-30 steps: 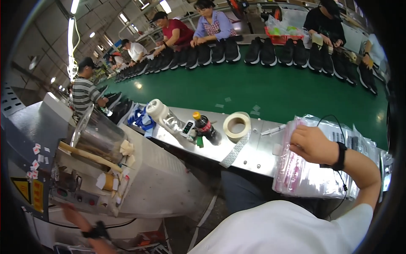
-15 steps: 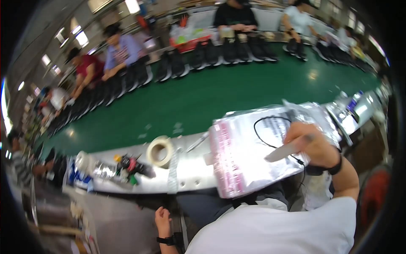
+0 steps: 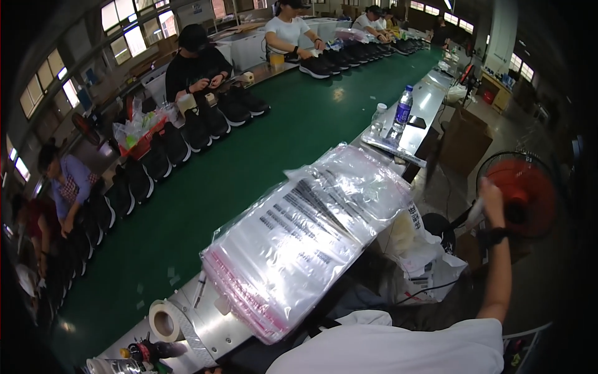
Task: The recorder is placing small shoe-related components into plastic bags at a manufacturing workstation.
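Observation:
My right arm reaches out to the right. My right hand is beside an orange desk-type fan, its fingers closed on a pale, flat, blurred thing whose kind I cannot make out. Only a sliver of my left hand shows at the lower edge, its fingers hidden. In front of me a stack of clear plastic bags with pink sealing strips and dark print lies across the metal ledge, partly over the green belt.
Black shoes line the far side of the green conveyor belt, with several co-workers behind. A tape roll and a pen are at lower left. Bottles stand on the ledge; a white bag hangs below.
My view has swung right. My right hand has moved from above the bag stack out to the fan with the pale thing. My left hand has almost left the picture.

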`<act>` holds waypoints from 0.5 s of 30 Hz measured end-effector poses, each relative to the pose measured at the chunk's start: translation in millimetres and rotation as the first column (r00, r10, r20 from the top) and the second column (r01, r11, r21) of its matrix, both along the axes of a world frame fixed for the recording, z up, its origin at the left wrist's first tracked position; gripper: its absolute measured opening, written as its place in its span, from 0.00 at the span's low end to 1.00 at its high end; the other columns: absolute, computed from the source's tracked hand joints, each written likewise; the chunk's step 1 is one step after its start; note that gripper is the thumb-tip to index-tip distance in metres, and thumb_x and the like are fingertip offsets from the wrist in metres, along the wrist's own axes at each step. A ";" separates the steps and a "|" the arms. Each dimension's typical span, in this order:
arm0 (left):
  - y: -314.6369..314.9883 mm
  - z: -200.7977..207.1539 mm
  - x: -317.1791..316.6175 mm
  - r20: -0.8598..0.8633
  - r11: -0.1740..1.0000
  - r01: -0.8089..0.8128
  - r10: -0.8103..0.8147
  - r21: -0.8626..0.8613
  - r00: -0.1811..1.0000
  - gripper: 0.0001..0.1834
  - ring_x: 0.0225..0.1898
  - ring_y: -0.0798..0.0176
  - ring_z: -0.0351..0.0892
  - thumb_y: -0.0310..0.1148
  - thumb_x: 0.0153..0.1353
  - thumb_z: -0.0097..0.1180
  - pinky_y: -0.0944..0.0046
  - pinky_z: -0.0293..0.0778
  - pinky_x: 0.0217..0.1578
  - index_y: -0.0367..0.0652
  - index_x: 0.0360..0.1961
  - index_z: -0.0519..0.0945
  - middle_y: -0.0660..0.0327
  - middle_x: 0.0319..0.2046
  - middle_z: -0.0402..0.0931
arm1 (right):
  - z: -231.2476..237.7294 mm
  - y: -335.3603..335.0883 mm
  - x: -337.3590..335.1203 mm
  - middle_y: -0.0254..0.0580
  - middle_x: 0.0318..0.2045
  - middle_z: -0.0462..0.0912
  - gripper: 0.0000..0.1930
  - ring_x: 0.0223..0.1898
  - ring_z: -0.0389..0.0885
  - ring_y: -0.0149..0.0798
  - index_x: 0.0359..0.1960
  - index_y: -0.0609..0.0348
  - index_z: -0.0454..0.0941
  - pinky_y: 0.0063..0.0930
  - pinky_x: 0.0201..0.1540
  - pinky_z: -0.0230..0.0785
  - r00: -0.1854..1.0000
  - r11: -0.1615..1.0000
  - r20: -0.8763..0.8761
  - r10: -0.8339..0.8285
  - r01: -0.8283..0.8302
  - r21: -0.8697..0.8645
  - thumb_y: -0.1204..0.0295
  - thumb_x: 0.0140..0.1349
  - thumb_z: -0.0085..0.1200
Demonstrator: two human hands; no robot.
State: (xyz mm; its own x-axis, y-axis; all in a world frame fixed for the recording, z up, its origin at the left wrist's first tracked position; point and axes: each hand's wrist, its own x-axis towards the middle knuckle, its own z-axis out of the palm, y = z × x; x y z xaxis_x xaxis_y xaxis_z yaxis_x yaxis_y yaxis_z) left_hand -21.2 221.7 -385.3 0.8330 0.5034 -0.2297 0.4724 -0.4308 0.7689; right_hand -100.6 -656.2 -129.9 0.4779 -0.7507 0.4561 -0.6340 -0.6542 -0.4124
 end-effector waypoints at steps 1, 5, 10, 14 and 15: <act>-3.6 5.9 -1.3 -0.001 0.985 0.086 -0.087 0.149 0.996 0.19 0.40 0.52 0.71 0.28 0.50 0.56 0.58 0.66 0.45 0.23 0.41 0.74 0.45 0.40 0.75 | -5.1 18.1 35.0 0.48 0.21 0.77 0.22 0.26 0.77 0.51 0.24 0.62 0.74 0.38 0.27 0.67 0.960 0.935 -0.276 0.052 -0.144 -0.325 0.54 0.61 0.43; 2.8 6.3 -13.4 -0.018 0.979 0.129 -0.128 0.157 0.992 0.12 0.34 0.59 0.72 0.29 0.53 0.55 0.63 0.68 0.39 0.29 0.34 0.76 0.53 0.33 0.77 | -7.0 55.0 169.3 0.52 0.26 0.79 0.21 0.31 0.78 0.54 0.27 0.59 0.77 0.45 0.33 0.67 0.913 0.934 -0.197 0.357 -0.347 0.088 0.52 0.59 0.44; -37.7 47.5 -11.9 0.084 0.973 0.139 -0.156 0.183 0.984 0.05 0.28 0.64 0.68 0.25 0.55 0.50 0.65 0.67 0.32 0.33 0.29 0.74 0.59 0.25 0.73 | -71.8 14.8 299.3 0.48 0.29 0.81 0.21 0.35 0.80 0.48 0.29 0.57 0.80 0.41 0.35 0.70 0.666 0.913 -0.706 0.242 -0.403 -0.066 0.52 0.58 0.46; -74.2 86.6 -25.9 0.149 0.969 0.113 -0.148 0.218 0.978 0.06 0.26 0.66 0.69 0.26 0.55 0.50 0.65 0.67 0.29 0.34 0.31 0.75 0.60 0.24 0.72 | -96.8 16.9 358.4 0.50 0.36 0.80 0.21 0.41 0.78 0.50 0.35 0.60 0.78 0.40 0.43 0.70 0.749 0.955 -0.608 0.261 -0.294 0.047 0.53 0.56 0.50; -77.7 90.2 -26.9 0.145 0.969 0.108 -0.142 0.221 0.979 0.06 0.26 0.66 0.69 0.26 0.55 0.50 0.65 0.67 0.29 0.34 0.31 0.75 0.60 0.24 0.72 | -102.7 12.2 363.4 0.51 0.37 0.79 0.21 0.42 0.77 0.51 0.37 0.61 0.77 0.40 0.44 0.69 0.828 0.966 -0.505 0.244 -0.253 0.052 0.53 0.56 0.51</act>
